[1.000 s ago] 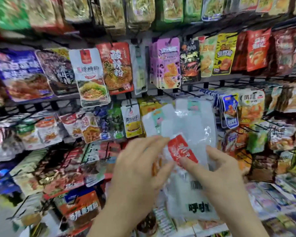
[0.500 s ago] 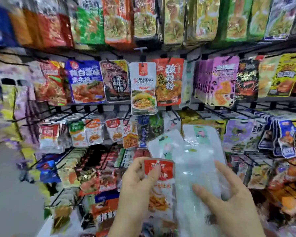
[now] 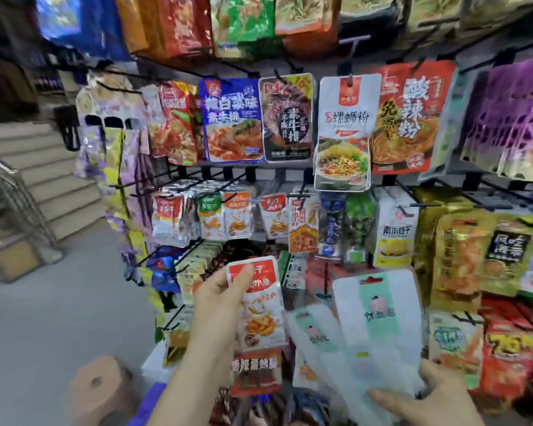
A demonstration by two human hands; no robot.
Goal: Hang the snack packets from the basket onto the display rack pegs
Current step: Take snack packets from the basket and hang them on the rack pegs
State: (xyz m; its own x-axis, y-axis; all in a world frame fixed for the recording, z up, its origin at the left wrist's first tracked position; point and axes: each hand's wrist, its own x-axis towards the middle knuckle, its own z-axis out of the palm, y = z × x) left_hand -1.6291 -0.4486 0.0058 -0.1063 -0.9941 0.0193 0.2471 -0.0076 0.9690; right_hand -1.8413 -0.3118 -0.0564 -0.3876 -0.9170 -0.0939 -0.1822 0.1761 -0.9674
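- At the far left, pale steps [image 3: 43,179] rise beside a metal handrail [image 3: 10,179].
- Near me on the left stands a tan stool [image 3: 99,385] with a hole in its top.
- My left hand [image 3: 217,305] holds one red-topped snack packet [image 3: 262,318] upright. My thumb presses on its upper left corner, and it hangs in front of the lower rows, clear of any peg.
- Behind it, the display rack [image 3: 283,166] is crowded with hanging packets on black pegs. A white noodle packet [image 3: 343,130] hangs in the middle row.
- My right hand [image 3: 437,395], near and low on the right, pinches the bottom ends of a fan of pale white-and-green packets [image 3: 379,312]. Their tops point up toward the rack.
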